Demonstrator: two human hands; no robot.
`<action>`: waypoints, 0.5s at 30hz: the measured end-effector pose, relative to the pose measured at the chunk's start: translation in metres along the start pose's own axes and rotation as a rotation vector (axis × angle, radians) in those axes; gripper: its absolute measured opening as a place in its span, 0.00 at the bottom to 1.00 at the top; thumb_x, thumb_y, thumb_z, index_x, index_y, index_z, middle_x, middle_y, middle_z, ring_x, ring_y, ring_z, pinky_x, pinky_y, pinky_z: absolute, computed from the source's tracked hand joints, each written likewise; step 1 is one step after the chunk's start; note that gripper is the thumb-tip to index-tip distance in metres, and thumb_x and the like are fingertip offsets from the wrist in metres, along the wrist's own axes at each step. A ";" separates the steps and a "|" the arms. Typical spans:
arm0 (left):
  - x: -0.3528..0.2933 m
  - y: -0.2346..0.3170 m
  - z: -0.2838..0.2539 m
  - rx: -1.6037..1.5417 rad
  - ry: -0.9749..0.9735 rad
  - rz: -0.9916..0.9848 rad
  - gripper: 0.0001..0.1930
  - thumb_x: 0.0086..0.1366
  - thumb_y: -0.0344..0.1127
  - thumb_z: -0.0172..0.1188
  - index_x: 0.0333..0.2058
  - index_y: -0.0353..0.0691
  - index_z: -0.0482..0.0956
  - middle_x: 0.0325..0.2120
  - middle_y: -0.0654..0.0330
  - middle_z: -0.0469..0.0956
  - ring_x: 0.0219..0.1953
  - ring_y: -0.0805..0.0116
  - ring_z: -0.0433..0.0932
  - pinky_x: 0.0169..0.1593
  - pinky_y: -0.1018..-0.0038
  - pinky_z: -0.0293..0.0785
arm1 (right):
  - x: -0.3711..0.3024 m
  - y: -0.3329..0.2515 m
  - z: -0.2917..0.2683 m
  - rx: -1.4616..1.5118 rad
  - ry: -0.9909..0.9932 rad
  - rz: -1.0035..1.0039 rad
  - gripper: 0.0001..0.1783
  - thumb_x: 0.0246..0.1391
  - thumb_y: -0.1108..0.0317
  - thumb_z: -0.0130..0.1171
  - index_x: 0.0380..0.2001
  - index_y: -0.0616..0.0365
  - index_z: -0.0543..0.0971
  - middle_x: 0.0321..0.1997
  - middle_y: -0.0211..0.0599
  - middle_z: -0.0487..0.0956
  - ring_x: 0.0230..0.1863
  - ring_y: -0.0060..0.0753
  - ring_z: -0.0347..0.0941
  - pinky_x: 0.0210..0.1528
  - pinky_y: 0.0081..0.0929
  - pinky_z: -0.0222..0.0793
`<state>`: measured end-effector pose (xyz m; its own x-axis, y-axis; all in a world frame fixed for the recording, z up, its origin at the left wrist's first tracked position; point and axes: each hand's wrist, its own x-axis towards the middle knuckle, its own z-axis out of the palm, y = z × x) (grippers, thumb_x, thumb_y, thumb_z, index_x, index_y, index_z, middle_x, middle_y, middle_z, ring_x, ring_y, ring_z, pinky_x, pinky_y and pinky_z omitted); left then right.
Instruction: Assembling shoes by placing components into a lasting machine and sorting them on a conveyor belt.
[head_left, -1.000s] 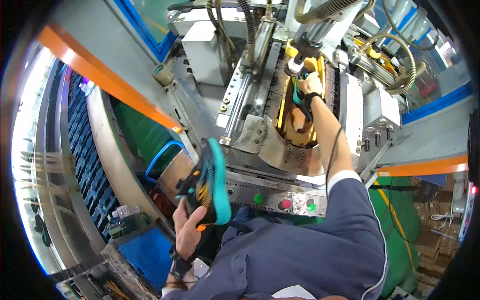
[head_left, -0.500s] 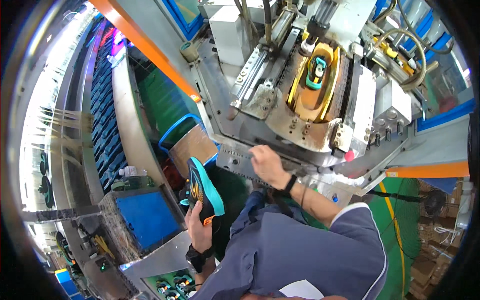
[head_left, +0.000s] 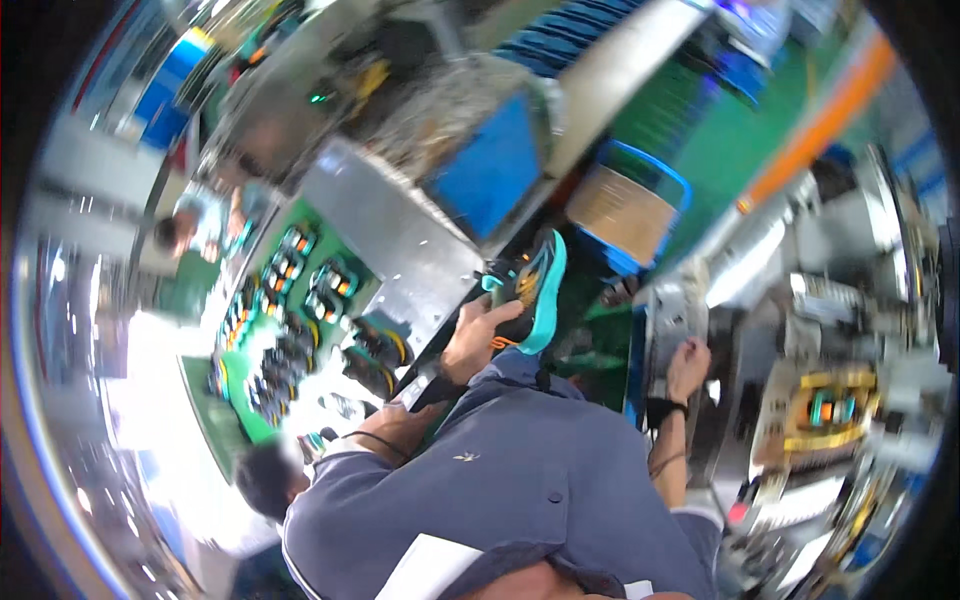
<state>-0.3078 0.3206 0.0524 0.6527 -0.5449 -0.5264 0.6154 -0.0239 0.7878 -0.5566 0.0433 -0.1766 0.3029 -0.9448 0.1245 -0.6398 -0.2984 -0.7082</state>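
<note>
Green flr (head_left: 725,150); teal-soled shoe (head_left: 541,305) juts past gripping L fingers (head_left: 500,315).

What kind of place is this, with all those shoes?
Probably a shoe factory. Many shoes stand grouped on the left, a big metal machine with yellow parts is on the right, and the person's left hand holds a black shoe with a turquoise sole.

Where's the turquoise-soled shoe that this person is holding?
In the head view, the shoe is just right of centre, in the person's left hand, below and left of the brown board with the blue rail.
</note>
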 end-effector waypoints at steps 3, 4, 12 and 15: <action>0.017 -0.018 -0.056 -0.094 0.201 -0.004 0.15 0.60 0.30 0.62 0.43 0.25 0.74 0.37 0.55 0.79 0.37 0.68 0.79 0.42 0.73 0.75 | 0.029 -0.021 0.011 0.238 0.052 -0.120 0.09 0.53 0.73 0.56 0.38 0.62 0.78 0.39 0.41 0.77 0.38 0.35 0.74 0.43 0.28 0.69; 0.027 -0.027 -0.081 -0.133 0.239 0.035 0.16 0.60 0.31 0.63 0.42 0.25 0.75 0.36 0.56 0.79 0.36 0.67 0.79 0.41 0.72 0.75 | 0.049 -0.034 0.014 0.293 0.071 -0.244 0.09 0.55 0.73 0.56 0.39 0.62 0.78 0.37 0.36 0.78 0.36 0.28 0.73 0.40 0.25 0.69; 0.095 0.000 -0.277 -0.307 0.696 0.150 0.13 0.53 0.31 0.67 0.35 0.28 0.79 0.29 0.57 0.80 0.33 0.65 0.81 0.38 0.70 0.77 | 0.145 -0.399 -0.020 0.512 0.050 -0.584 0.11 0.62 0.71 0.55 0.44 0.67 0.75 0.40 0.40 0.79 0.42 0.29 0.76 0.46 0.23 0.72; 0.160 -0.022 -0.387 -0.313 0.874 0.258 0.14 0.50 0.31 0.68 0.34 0.28 0.79 0.29 0.56 0.80 0.30 0.63 0.80 0.37 0.70 0.78 | 0.145 -0.533 -0.003 0.624 0.035 -0.777 0.11 0.61 0.72 0.56 0.43 0.68 0.75 0.40 0.39 0.79 0.42 0.27 0.75 0.46 0.22 0.71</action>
<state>-0.0460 0.5579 -0.1734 0.8051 0.3183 -0.5004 0.4138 0.3029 0.8585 -0.1742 0.0653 0.2210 0.4525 -0.5234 0.7220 0.2166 -0.7209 -0.6583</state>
